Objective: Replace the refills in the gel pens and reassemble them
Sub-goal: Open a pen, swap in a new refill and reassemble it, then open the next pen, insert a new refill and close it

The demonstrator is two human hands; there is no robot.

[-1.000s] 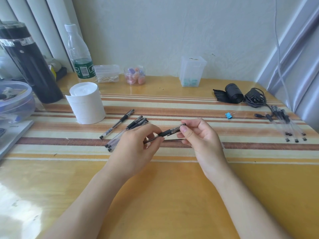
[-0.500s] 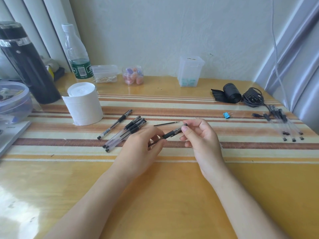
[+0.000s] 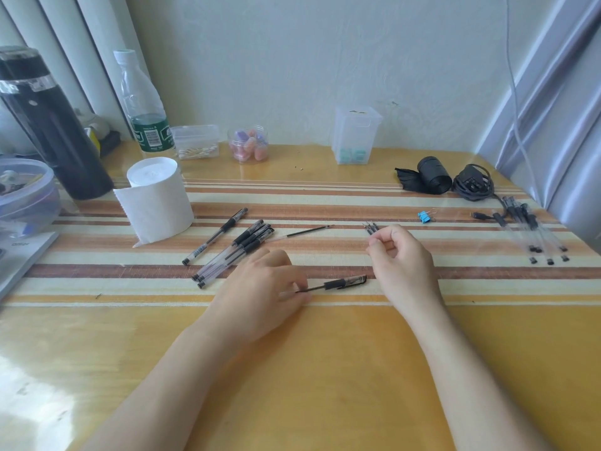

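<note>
A capped gel pen (image 3: 340, 283) with a black grip lies on the striped mat between my hands. My left hand (image 3: 260, 288) pinches the clear end of its barrel. My right hand (image 3: 401, 262) is off that pen, fingers curled, thumb against forefinger. A few dark pointed refill tips (image 3: 370, 227) poke out just past its fingertips; whether it grips them is hidden. One loose refill (image 3: 302, 232) lies on the mat beyond my left hand. Several pens (image 3: 235, 252) lie bunched to the left, with a single pen (image 3: 214, 236) beside them.
A toilet roll (image 3: 156, 198), black flask (image 3: 48, 125), water bottle (image 3: 143, 102) and lidded bowl (image 3: 26, 190) stand at the left. Small clear tubs (image 3: 356, 135) line the wall. At right lie a blue clip (image 3: 424, 217), black roll (image 3: 432, 175), charger (image 3: 473, 183) and more pens (image 3: 533, 229).
The pen held up between both hands now lies on the mat. My right hand let go of it and moved up and right to the refill tips; my left hand slid to the barrel's end.
</note>
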